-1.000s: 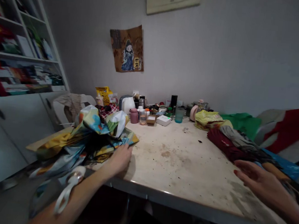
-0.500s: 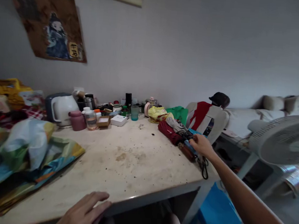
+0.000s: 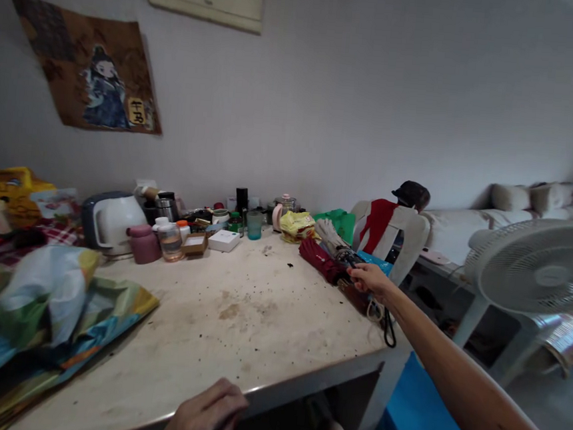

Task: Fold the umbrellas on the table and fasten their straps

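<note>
At the right side of the table, my right hand (image 3: 368, 278) is closed around the handle end of a grey folded umbrella (image 3: 332, 234). A dark red folded umbrella (image 3: 320, 259) lies right beside it, its brown handle (image 3: 357, 298) partly under my hand. A black wrist strap (image 3: 389, 328) hangs over the table edge there. Near the front edge, my left hand (image 3: 212, 412) has its fingers curled in, with no object visible in it. Past the umbrellas lie a yellow plastic bag (image 3: 298, 227) and a green bag (image 3: 338, 225).
The white table (image 3: 193, 361) carries crumbs and a brown stain. On its left are a crumpled colourful cloth (image 3: 52, 308), a kettle (image 3: 120, 224), a pink jar (image 3: 142, 244) and a white box (image 3: 224, 240). A chair (image 3: 408, 229), blue stool (image 3: 417, 407) and fan (image 3: 538, 264) stand right.
My right hand has shifted slightly left and forward along the umbrella handles. My left hand has moved right along the front edge, and its fingers have curled. The view has tilted up a little.
</note>
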Available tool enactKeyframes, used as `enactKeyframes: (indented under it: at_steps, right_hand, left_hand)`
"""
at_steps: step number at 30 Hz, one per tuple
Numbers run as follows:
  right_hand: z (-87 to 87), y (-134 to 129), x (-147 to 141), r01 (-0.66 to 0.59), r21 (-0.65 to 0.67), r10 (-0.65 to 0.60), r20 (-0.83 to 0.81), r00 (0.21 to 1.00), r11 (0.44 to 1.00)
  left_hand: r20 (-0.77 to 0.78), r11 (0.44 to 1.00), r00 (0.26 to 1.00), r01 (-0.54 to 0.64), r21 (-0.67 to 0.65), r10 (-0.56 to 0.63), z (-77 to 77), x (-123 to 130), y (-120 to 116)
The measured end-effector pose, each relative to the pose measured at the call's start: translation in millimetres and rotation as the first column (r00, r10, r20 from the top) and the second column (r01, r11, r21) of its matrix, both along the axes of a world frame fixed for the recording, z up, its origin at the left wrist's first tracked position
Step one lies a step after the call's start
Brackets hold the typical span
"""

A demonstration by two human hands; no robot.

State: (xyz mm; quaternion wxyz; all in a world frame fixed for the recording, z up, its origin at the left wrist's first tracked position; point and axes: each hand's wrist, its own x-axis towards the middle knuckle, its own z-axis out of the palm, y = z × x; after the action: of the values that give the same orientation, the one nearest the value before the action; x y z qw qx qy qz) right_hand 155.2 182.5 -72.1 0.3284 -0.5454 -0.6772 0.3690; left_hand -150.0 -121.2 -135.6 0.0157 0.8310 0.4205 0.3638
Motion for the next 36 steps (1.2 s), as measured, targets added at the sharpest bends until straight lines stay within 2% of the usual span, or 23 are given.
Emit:
enactKeyframes:
  at_steps: [2,3,5,8,10,12,14,16,17,19,21,23,24,26,27,28,29,30,31,33,35,36]
  right_hand:
    - [-1.6,-18.9,-1.6,-0.105,-0.028,0.094,-0.263,0.960,0.994]
    - [-4.2,-30.0,-2.4,-0.194,-0.040,0.156,-0.440,0.884,0.980]
    - [-12.7,-55.1,-4.4,-0.399,-0.029,0.249,-0.740,0.625,0.917]
    - [-30.4,-96.2,-9.5,-0.572,0.046,0.304,-0.880,0.364,0.819]
    - [-41.7,-121.1,-14.1,-0.671,0.098,0.327,-0.918,0.224,0.735]
    - [-50.5,-141.0,-18.8,-0.747,0.130,0.314,-0.943,0.110,0.652]
    - [-57.2,-154.7,-22.7,-0.796,0.146,0.295,-0.954,0.043,0.587]
    - [-63.0,-163.2,-25.1,-0.818,0.140,0.292,-0.956,0.035,0.558]
    - [-65.7,-166.0,-25.6,-0.823,0.128,0.296,-0.954,0.052,0.554]
    - [-69.9,-170.1,-25.2,-0.821,0.080,0.297,-0.948,0.111,0.565]
    - [-71.3,-173.3,-23.4,-0.800,0.016,0.293,-0.935,0.200,0.599]
    - [-69.0,-175.9,-21.7,-0.732,-0.064,0.291,-0.891,0.348,0.678]
    - [-66.8,-176.8,-21.3,-0.664,-0.100,0.292,-0.843,0.452,0.741]
    - [-62.0,-177.2,-22.4,-0.454,-0.097,0.274,-0.679,0.681,0.886]
    - [-60.0,-176.5,-23.8,-0.329,-0.049,0.240,-0.586,0.774,0.943]
    - [-58.5,-175.4,-25.6,-0.213,0.020,0.193,-0.507,0.840,0.977]
    - [-57.4,-173.8,-27.5,-0.128,0.080,0.151,-0.456,0.877,0.989]
    - [-56.2,-171.8,-29.0,-0.082,0.106,0.121,-0.444,0.888,0.991]
    - [-54.3,-169.2,-29.7,-0.082,0.091,0.115,-0.466,0.877,0.993]
    - [-45.7,-161.3,-27.9,-0.180,-0.003,0.143,-0.599,0.788,0.984]
    - [-27.6,-147.8,-22.2,-0.302,-0.050,0.158,-0.765,0.625,0.952]
    - [-14.9,-138.7,-18.7,-0.316,-0.025,0.160,-0.823,0.545,0.948]
  left_hand:
    - [0.065,0.999,0.998,0.003,-0.034,-0.001,9.1,11.7,5.7]
    - [0.100,0.998,0.995,-0.004,-0.057,0.010,12.7,17.6,9.3]
    - [0.188,0.991,0.981,-0.016,-0.131,0.040,17.9,29.3,18.1]
    - [0.401,0.952,0.908,0.009,-0.307,0.121,25.4,46.0,34.9]
    - [0.551,0.901,0.806,0.056,-0.431,0.214,33.0,56.8,48.5]
    - [0.665,0.869,0.691,0.107,-0.483,0.285,43.2,66.9,64.0]
    - [0.753,0.877,0.580,0.131,-0.461,0.309,54.0,74.4,80.6]
    - [0.810,0.891,0.497,0.143,-0.430,0.311,62.5,77.3,96.8]
    - [0.820,0.895,0.486,0.149,-0.419,0.303,65.0,76.5,104.1]
    - [0.800,0.900,0.536,0.156,-0.408,0.270,66.4,70.6,116.3]
    - [0.746,0.906,0.626,0.148,-0.397,0.225,65.4,62.1,124.6]
    - [0.712,0.911,0.675,0.147,-0.386,0.193,67.0,56.5,128.4]
    - [0.725,0.909,0.663,0.161,-0.384,0.189,70.5,56.6,128.5]
    - [0.803,0.906,0.570,0.227,-0.356,0.173,85.3,64.2,124.9]
    - [0.854,0.902,0.496,0.279,-0.328,0.157,96.7,71.6,121.3]
    - [0.894,0.896,0.434,0.346,-0.277,0.109,110.5,80.6,116.9]
    - [0.917,0.878,0.395,0.421,-0.228,0.049,125.9,90.5,111.8]
    - [0.929,0.839,0.370,0.512,-0.182,-0.025,141.9,100.4,106.5]
    - [0.923,0.777,0.363,0.615,-0.137,-0.125,157.2,109.6,101.4]
    - [0.875,0.623,0.361,0.777,-0.091,-0.322,180.1,123.6,93.2]
    - [0.816,0.526,0.382,0.842,-0.115,-0.434,185.4,130.5,89.7]
    - [0.789,0.509,0.421,0.845,-0.162,-0.447,180.2,131.7,90.1]
